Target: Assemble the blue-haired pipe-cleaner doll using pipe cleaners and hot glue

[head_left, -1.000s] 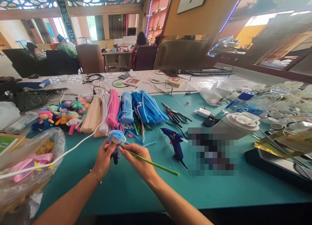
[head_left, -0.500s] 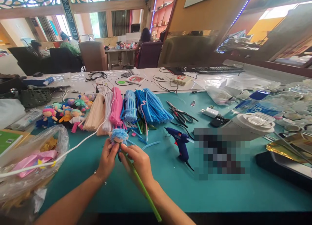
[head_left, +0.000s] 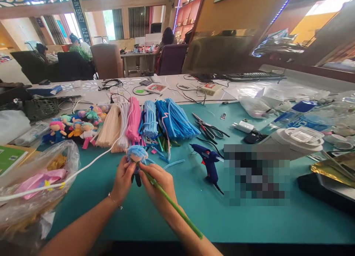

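Note:
A small doll (head_left: 137,153) with light blue hair is held between my two hands, low over the teal mat. My left hand (head_left: 123,174) is closed on the doll's side, thumb at its front. My right hand (head_left: 159,180) pinches a long green pipe cleaner (head_left: 179,211) against the doll's front, its tail running back over my right wrist. The doll's dark legs hang below the fingers; much of its body is hidden. Just beyond lie bundles of pipe cleaners: blue (head_left: 177,119), light blue (head_left: 150,119), pink (head_left: 134,119) and beige (head_left: 109,126).
A blue glue gun (head_left: 206,161) and pliers (head_left: 209,128) lie to the right, near a tipped white cup (head_left: 291,143). Several finished dolls (head_left: 88,132) sit at left. A white cable (head_left: 95,160) crosses above a plastic bag (head_left: 69,156). People sit at far desks.
The green pipe cleaner's free end has swung right and up, now lying along my right forearm. Both hands stay on the doll, and its dark legs show more. The view has shifted slightly.

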Motion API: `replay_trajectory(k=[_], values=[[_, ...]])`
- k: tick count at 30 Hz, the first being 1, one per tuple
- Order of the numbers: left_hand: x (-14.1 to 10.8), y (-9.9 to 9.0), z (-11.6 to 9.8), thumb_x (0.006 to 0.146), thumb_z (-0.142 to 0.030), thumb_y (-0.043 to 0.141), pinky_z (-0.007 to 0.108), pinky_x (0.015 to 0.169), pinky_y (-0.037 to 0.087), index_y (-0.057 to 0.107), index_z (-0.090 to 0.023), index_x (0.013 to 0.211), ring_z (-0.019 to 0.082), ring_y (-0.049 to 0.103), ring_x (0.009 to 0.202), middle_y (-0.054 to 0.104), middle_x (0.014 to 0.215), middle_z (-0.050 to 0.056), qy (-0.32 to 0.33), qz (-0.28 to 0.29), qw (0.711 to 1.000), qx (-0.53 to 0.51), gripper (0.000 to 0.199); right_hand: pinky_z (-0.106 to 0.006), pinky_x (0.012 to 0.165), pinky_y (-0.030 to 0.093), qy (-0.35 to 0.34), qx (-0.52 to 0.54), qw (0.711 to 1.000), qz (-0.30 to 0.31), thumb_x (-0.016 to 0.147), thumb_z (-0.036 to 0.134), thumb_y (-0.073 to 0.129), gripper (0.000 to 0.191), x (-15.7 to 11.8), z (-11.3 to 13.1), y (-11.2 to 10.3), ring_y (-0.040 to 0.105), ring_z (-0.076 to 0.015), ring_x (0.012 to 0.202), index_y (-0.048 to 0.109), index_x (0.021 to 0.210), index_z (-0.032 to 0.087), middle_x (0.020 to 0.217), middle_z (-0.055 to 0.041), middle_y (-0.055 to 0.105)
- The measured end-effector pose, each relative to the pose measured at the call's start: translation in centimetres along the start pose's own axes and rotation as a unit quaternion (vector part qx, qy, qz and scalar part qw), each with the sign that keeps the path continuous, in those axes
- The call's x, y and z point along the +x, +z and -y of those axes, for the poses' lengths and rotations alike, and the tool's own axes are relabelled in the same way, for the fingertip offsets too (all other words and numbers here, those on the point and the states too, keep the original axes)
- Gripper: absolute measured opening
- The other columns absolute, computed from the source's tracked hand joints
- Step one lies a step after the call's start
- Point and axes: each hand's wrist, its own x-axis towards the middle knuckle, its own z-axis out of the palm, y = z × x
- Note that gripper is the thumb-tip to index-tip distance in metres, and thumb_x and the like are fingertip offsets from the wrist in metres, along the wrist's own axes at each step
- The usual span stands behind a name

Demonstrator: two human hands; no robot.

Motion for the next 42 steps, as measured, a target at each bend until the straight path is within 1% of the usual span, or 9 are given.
replay_trajectory(k=[4, 9, 15, 18, 23, 30, 35, 39, 42], values=[[-0.1, 0.1, -0.3, 0.077, -0.039, 0.064, 0.024, 0.063, 0.043, 0.061, -0.020, 0.084, 0.013, 0.051, 0.062, 0.057, 0.065, -0.003, 0.037, 0.009, 0.999, 0.018, 0.020, -0.025, 0.052, 0.049, -0.008, 0.000, 1.000, -0.020, 0.090, 0.022, 0.054, 0.019, 0.1, 0.0, 0.1, 0.061, -0.0150, 0.055, 0.072, 0.091, 0.018, 0.065, -0.0047, 0.068], [-0.7, 0.4, -0.6, 0.076, -0.038, 0.066, 0.024, 0.066, 0.044, 0.060, -0.021, 0.083, 0.015, 0.054, 0.066, 0.059, 0.068, -0.002, 0.046, -0.004, 0.998, 0.033, 0.019, -0.025, 0.054, 0.048, -0.035, -0.070, 0.996, -0.036, 0.088, 0.019, 0.054, 0.016, 0.1, -0.4, 0.3, 0.061, -0.0153, 0.056, 0.069, 0.084, 0.018, 0.062, -0.0038, 0.066], [-1.9, 0.8, -1.1, 0.078, -0.037, 0.066, 0.026, 0.074, 0.046, 0.060, -0.023, 0.091, 0.017, 0.059, 0.078, 0.064, 0.079, 0.000, 0.052, -0.009, 0.998, 0.041, 0.020, -0.022, 0.053, 0.045, -0.022, -0.090, 0.994, -0.053, 0.090, 0.019, 0.052, 0.017, -0.2, -0.3, 0.5, 0.059, -0.0123, 0.053, 0.064, 0.078, 0.019, 0.061, -0.0020, 0.065], [-2.2, 0.7, -1.2, 0.079, -0.035, 0.065, 0.026, 0.074, 0.046, 0.061, -0.022, 0.090, 0.017, 0.058, 0.077, 0.062, 0.079, 0.000, 0.062, -0.004, 0.997, 0.043, 0.017, -0.021, 0.053, 0.045, -0.010, -0.082, 0.995, -0.064, 0.090, 0.020, 0.053, 0.016, -0.4, -0.2, 0.6, 0.059, -0.0122, 0.053, 0.063, 0.078, 0.019, 0.059, -0.0012, 0.064], [-2.4, 0.7, -1.4, 0.081, -0.036, 0.060, 0.027, 0.073, 0.047, 0.060, -0.021, 0.091, 0.017, 0.057, 0.076, 0.061, 0.081, 0.001, 0.045, 0.040, 0.998, -0.016, 0.018, -0.022, 0.052, 0.045, 0.002, -0.081, 0.994, -0.078, 0.088, 0.020, 0.053, 0.015, -0.4, 0.0, 0.6, 0.058, -0.0122, 0.050, 0.062, 0.076, 0.020, 0.057, -0.0005, 0.063], [-2.7, 1.0, -1.8, 0.080, -0.035, 0.063, 0.028, 0.081, 0.047, 0.061, -0.022, 0.094, 0.019, 0.061, 0.087, 0.065, 0.090, 0.003, 0.044, 0.032, 0.998, 0.019, 0.020, -0.021, 0.050, 0.043, -0.039, -0.108, 0.989, -0.090, 0.088, 0.018, 0.052, 0.017, -0.2, -0.1, 0.8, 0.055, -0.0114, 0.049, 0.062, 0.074, 0.020, 0.056, -0.0004, 0.061], [-2.5, 0.9, -1.6, 0.082, -0.036, 0.061, 0.027, 0.077, 0.048, 0.059, -0.022, 0.091, 0.018, 0.060, 0.083, 0.064, 0.087, 0.003, 0.055, 0.040, 0.998, 0.018, 0.017, -0.021, 0.050, 0.042, -0.084, -0.137, 0.982, -0.096, 0.088, 0.015, 0.053, 0.017, -0.1, -0.1, 0.6, 0.055, -0.0116, 0.050, 0.062, 0.074, 0.018, 0.055, -0.0011, 0.060], [-2.1, 0.7, -1.1, 0.079, -0.034, 0.064, 0.027, 0.077, 0.047, 0.060, -0.022, 0.091, 0.017, 0.059, 0.080, 0.064, 0.082, 0.001, 0.061, 0.019, 0.998, 0.019, 0.017, -0.021, 0.050, 0.042, -0.081, -0.130, 0.985, -0.079, 0.089, 0.017, 0.053, 0.018, -0.1, 0.0, 0.6, 0.055, -0.0114, 0.049, 0.064, 0.075, 0.018, 0.055, -0.0010, 0.060], [-1.7, 0.6, -0.7, 0.076, -0.032, 0.066, 0.026, 0.073, 0.047, 0.061, -0.021, 0.091, 0.016, 0.058, 0.074, 0.064, 0.078, 0.000, 0.051, -0.009, 0.999, 0.014, 0.019, -0.021, 0.048, 0.042, -0.066, -0.099, 0.990, -0.078, 0.089, 0.017, 0.054, 0.017, -0.2, 0.1, 0.6, 0.055, -0.0114, 0.049, 0.066, 0.078, 0.018, 0.056, -0.0011, 0.061]])
